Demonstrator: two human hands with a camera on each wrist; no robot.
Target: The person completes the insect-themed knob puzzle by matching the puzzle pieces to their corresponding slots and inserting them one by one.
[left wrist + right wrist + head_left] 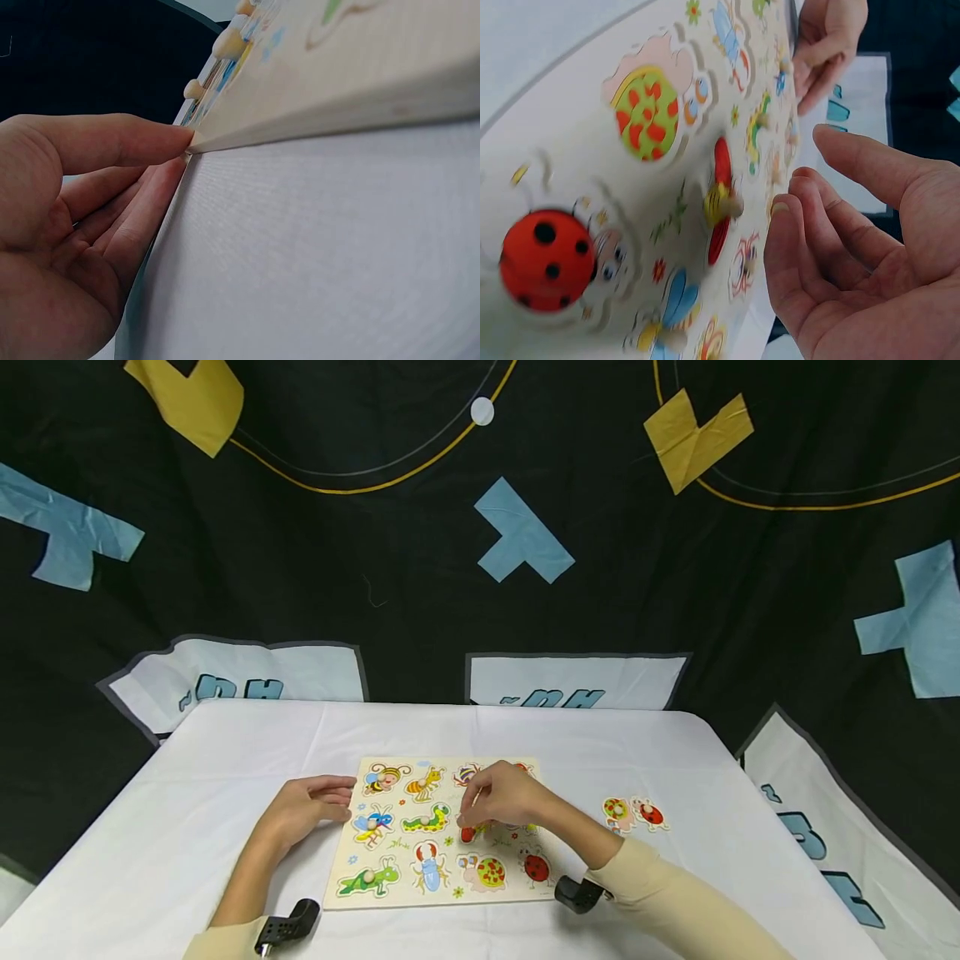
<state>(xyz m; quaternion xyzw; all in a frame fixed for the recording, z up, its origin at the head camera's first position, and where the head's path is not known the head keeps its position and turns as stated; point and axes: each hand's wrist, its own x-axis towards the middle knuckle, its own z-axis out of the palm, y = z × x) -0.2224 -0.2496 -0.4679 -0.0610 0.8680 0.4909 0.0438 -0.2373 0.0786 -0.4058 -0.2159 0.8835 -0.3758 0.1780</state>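
Note:
A wooden knob puzzle board (408, 897) with insect pictures lies on the white table. At its left edge, my left hand (307, 806) touches the side; in the left wrist view, the thumb and fingertips (176, 141) meet the board's edge. My right hand (504, 793) hovers above the middle of the board. In the right wrist view, its loosely bent fingers (784, 240) are apart from the wooden knob of a red-winged butterfly piece (721, 161), with nothing between them. The hand partly hides this piece in the head view.
Right of the board lie a snail piece (617, 811) and a ladybug piece (650, 814) on the table (720, 852). Matching snail (487, 872) and ladybug (536, 867) pictures show in the board's front row. Beyond the table hangs a black cloth (420, 602).

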